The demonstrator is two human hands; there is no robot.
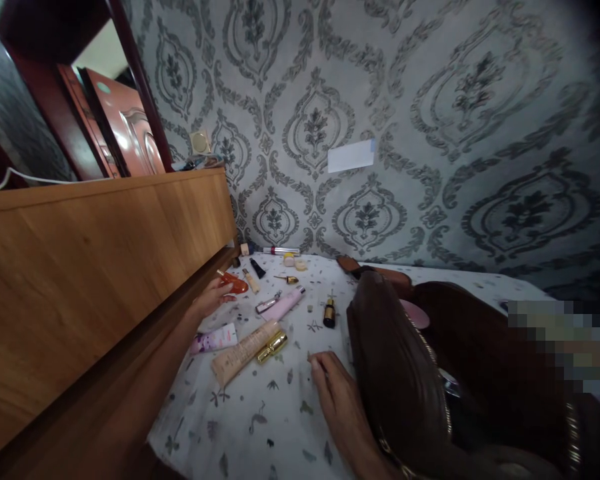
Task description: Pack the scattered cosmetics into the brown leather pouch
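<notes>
Head view: left hand [211, 300], fingers parted at the orange bottle [238, 285], seems mid-reach, calling for a closed grip; right hand [341, 397] curls, on what I cannot tell.

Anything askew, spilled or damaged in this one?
No spill or damage shows. The white strip on the wall looks tilted, its right end higher than its left. The tubes lie at mixed angles on the cloth, near the open bag. A pixelated patch hides part of the view at right.
</notes>
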